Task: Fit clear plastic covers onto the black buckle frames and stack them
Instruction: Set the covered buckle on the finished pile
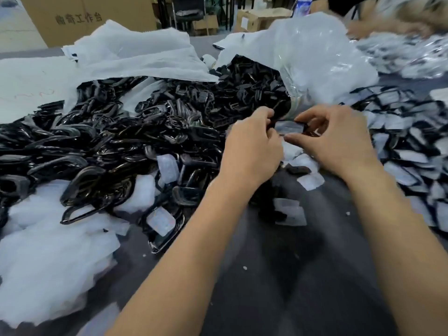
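Note:
Between both hands, above the dark table (pixel 278 275), sits a black buckle frame with a clear plastic cover (pixel 289 128) over it. My left hand (pixel 252 146) pinches its left end. My right hand (pixel 337 139) pinches its right end, thumb along the near edge. A large heap of bare black buckle frames (pixel 109 141) spreads across the left. Covered frames lie in overlapping rows in a pile (pixel 412 154) on the right. Loose clear covers (pixel 311 180) lie just below the hands.
White plastic bags (pixel 135 54) and a clear bag (pixel 315 52) lie behind the heaps. White wadding (pixel 48 251) covers the near left. Cardboard boxes (pixel 72 18) stand at the back. Another person's blurred arm (pixel 388 25) reaches in at the top right.

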`<state>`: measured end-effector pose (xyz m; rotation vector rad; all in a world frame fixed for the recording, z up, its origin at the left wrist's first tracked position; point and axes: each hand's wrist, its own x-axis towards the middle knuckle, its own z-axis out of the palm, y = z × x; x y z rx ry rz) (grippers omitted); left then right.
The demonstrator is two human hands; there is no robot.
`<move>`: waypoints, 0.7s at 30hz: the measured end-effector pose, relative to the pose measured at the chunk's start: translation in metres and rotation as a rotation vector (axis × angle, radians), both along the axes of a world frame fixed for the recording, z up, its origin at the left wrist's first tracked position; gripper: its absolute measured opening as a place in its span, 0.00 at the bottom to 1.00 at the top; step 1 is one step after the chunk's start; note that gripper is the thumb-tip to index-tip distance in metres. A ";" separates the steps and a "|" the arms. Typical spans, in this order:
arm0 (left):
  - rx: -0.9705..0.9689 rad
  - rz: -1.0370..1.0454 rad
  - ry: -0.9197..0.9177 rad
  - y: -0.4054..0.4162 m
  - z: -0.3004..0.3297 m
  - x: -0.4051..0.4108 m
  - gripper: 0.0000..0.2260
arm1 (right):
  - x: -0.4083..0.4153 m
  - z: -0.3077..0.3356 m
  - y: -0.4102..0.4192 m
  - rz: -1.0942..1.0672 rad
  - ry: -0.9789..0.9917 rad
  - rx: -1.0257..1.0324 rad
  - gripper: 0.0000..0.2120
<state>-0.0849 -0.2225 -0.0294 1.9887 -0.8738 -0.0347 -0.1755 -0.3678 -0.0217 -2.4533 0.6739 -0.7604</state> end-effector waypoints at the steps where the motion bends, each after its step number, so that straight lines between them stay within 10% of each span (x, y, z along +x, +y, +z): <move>1: 0.029 -0.064 0.018 -0.016 -0.002 -0.006 0.18 | -0.012 -0.002 -0.013 -0.071 0.036 -0.014 0.18; 11: 0.155 -0.152 -0.225 -0.045 -0.012 -0.023 0.15 | -0.040 -0.009 -0.053 -0.304 0.024 0.077 0.17; 21: 0.200 0.181 -0.418 0.057 -0.006 0.018 0.11 | 0.034 0.014 0.013 0.191 0.184 -0.088 0.08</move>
